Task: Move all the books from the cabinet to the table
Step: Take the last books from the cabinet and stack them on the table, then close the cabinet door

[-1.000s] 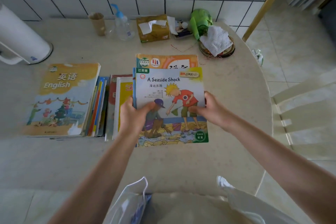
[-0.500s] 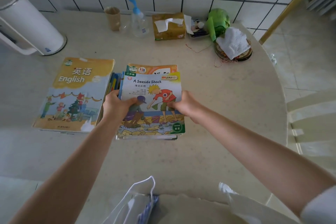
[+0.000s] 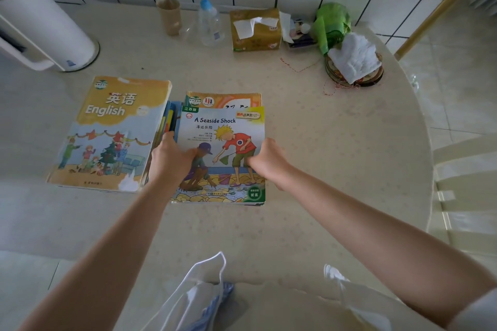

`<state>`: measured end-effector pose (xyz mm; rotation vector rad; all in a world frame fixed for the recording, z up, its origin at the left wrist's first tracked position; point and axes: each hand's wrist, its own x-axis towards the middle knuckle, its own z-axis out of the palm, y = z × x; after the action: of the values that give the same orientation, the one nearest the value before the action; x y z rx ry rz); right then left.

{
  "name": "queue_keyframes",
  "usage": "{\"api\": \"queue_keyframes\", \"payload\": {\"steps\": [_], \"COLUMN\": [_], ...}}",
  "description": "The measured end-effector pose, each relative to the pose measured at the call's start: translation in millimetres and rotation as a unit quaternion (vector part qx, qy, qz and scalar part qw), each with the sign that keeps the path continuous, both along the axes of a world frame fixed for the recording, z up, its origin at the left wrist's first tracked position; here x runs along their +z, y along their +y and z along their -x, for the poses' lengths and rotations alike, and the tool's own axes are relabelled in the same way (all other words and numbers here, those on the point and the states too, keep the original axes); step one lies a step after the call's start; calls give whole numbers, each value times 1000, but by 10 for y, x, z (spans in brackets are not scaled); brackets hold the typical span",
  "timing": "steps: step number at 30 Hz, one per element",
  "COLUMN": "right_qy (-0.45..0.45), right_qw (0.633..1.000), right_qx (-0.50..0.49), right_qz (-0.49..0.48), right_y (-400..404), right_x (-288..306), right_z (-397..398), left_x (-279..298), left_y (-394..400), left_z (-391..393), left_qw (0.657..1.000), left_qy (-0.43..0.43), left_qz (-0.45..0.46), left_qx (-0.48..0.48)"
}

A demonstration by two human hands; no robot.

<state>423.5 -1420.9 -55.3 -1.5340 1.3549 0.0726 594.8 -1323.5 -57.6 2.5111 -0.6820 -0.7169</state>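
Observation:
A stack of thin books lies on the beige table (image 3: 336, 158), topped by "A Seaside Shock" (image 3: 223, 131). An orange-covered book (image 3: 228, 99) sticks out from under its far edge. My left hand (image 3: 172, 158) grips the stack's left edge, thumb on the cover. My right hand (image 3: 266, 161) holds the right edge. To the left lies a yellow "English" textbook (image 3: 107, 131) on another pile, with several thin book spines (image 3: 168, 121) showing between the two stacks. The cabinet is out of view.
A white cylinder appliance (image 3: 40, 24) stands at the far left. Along the tiled wall are a paper cup (image 3: 169, 16), a spray bottle (image 3: 209, 21), a tissue box (image 3: 255, 29), a green bag (image 3: 332, 24) and a cloth on a dish (image 3: 355, 62). A chair (image 3: 462, 196) is at the right.
The stack in my hands has moved away from me and leftwards, down onto the table beside the English textbook pile. Both hands still hold its edges.

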Motion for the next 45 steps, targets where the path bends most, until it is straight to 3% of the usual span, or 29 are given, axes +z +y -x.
{"api": "queue_keyframes", "payload": {"steps": [4,9,12,16,23,26,29,34,39,45], "right_qy": [-26,-22,-22,-1,7,32,72,119,173,195], "right_qw": [1000,993,986,980,975,973,969,946,892,824], "right_qx": [-1,36,62,75,23,-26,-109,-250,-387,-516], "right_qz": [16,108,151,182,220,227,209,169,154,132], "right_y": [54,101,168,346,838,1119,1552,2354,3240,4249], "right_x": [145,358,338,198,20,-84,-195,-237,-151,-83], "right_z": [88,388,661,1070,1558,1703,1840,2070,2300,2361], "left_x": [44,77,166,219,74,-28,-116,-278,-342,-301], "left_y": [25,138,118,108,214,225,253,461,903,1373], "left_z": [106,232,467,850,1310,1458,1614,1986,2495,3001], "left_qw": [999,992,986,980,947,916,863,795,685,593], "left_qy": [-40,-128,-148,-105,-69,-53,-43,18,51,87], "left_qz": [-17,8,64,144,168,209,243,186,123,92], "left_qx": [-25,-19,-35,-86,-267,-338,-441,-577,-717,-795]}}
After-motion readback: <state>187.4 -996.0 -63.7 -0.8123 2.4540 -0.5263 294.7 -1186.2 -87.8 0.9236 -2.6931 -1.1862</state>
